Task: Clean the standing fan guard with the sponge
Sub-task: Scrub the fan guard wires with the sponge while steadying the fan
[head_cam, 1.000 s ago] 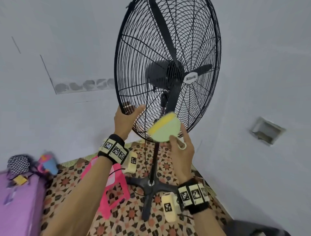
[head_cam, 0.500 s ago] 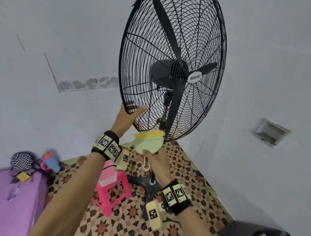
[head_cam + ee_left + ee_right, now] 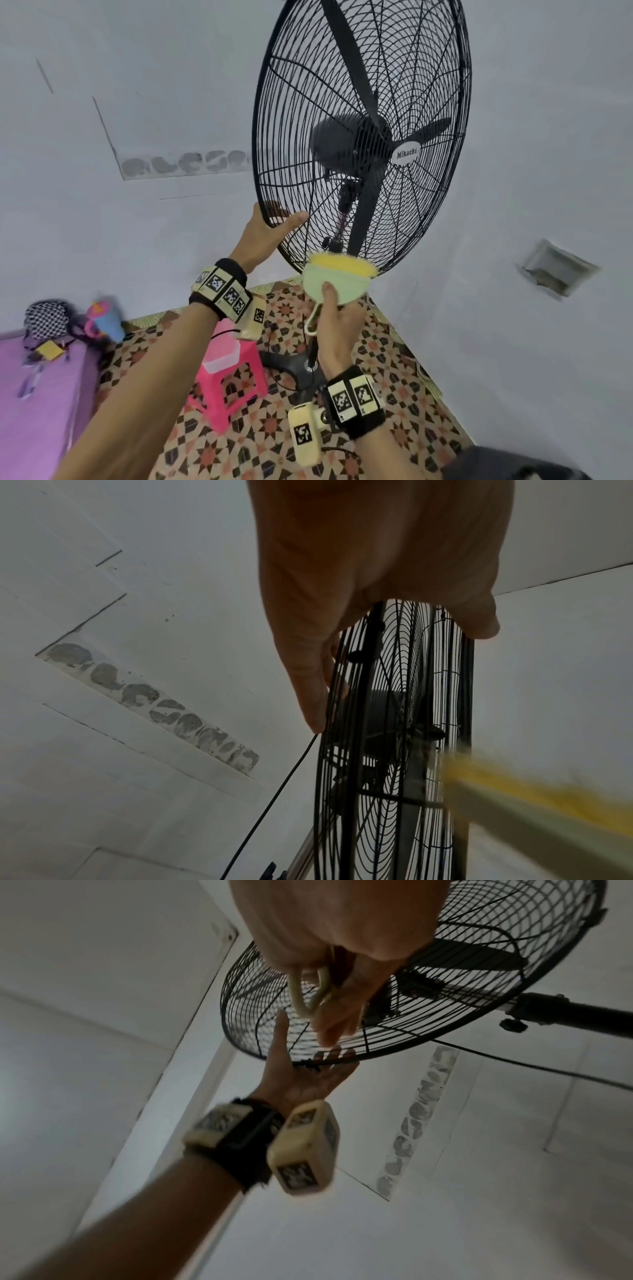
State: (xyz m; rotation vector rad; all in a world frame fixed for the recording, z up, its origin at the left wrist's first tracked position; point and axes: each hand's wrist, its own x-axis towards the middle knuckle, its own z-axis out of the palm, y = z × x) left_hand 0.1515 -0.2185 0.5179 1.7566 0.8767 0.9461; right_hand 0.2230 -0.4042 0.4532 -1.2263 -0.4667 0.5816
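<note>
A tall black standing fan [image 3: 363, 137] stood on a patterned tiled floor [image 3: 404, 394] near a pale wall [image 3: 154, 102], its round wire fan guard [image 3: 428, 219] tilted and filling the upper view. Below the fan, left of its pole, stood a pink plastic stool [image 3: 226, 377]; farther left lay a purple bed [image 3: 37, 394]. The left hand [image 3: 263, 236] grasped the guard's lower-left rim, thumb in front and fingers behind the wires, apparently to steady the fan head against the wiping. The right hand [image 3: 337, 322] gripped a green and yellow sponge [image 3: 337, 279], thumb pressed on its green back, yellow face against the guard's bottom edge. A cream loop [image 3: 312, 320] dangled from the sponge.
</note>
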